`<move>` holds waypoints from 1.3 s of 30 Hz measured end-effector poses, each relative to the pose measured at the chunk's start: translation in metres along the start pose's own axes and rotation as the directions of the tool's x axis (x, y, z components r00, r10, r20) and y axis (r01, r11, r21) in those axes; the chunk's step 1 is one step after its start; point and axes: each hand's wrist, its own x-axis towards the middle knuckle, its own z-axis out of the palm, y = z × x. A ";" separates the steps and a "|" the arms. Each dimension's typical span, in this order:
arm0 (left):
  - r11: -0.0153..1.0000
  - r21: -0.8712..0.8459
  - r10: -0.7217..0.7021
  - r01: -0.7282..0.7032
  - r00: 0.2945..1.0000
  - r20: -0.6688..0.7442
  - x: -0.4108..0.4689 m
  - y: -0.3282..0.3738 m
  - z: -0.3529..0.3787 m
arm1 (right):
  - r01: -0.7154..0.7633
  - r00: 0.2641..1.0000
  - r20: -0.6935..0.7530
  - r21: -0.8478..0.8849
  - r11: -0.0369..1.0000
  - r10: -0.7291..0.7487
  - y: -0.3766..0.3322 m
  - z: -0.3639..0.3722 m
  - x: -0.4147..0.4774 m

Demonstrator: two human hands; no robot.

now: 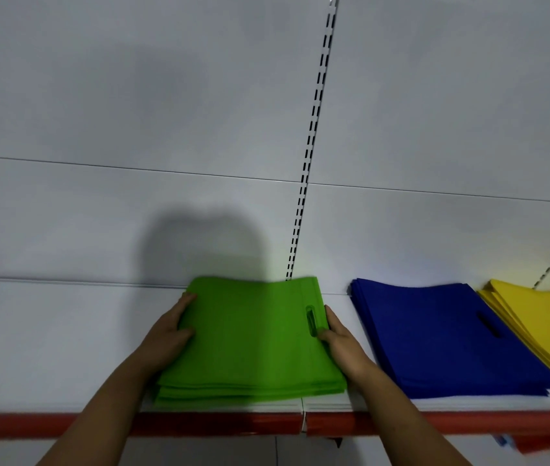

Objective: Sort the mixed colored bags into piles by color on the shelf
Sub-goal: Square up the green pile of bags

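A pile of green bags [250, 341] lies on the white shelf [48, 348], near its front edge. My left hand [172, 331] grips the pile's left side, thumb on top and fingers along the edge. On the pile's right side my right hand [340, 338] holds the edge, its thumb on top by the cut-out handle. To the right lies a pile of blue bags [441, 338], apart from the green one. A pile of yellow bags [542, 331] sits at the far right, partly cut off by the frame.
The shelf has a red front strip [219, 423] and a white back panel [166, 129] with a slotted upright [314, 129]. Bare shelf surface stretches left of the green pile. Something red and blue shows below the shelf at lower right [536, 443].
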 end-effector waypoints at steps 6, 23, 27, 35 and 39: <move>0.996 -0.026 0.081 -0.081 0.997 0.016 -0.004 0.008 -0.005 | 0.041 0.999 -0.024 -0.026 0.999 -0.041 -0.007 -0.005 -0.012; 0.199 0.615 0.380 -0.763 0.638 0.669 -0.070 0.027 -0.003 | 0.643 0.684 0.689 -0.724 -0.248 -0.238 0.010 -0.002 -0.053; 0.275 0.587 0.315 -0.761 0.648 0.693 -0.063 0.030 -0.003 | 0.690 0.689 0.692 -0.717 -0.096 -0.216 0.002 -0.003 -0.058; 0.275 0.596 0.239 -0.755 0.654 0.718 -0.052 0.038 -0.003 | 0.679 0.695 0.696 -0.718 -0.153 -0.181 0.005 -0.013 -0.042; 0.252 0.603 0.232 -0.757 0.652 0.722 -0.046 0.038 -0.005 | 0.660 0.692 0.687 -0.726 -0.193 -0.221 0.007 -0.013 -0.037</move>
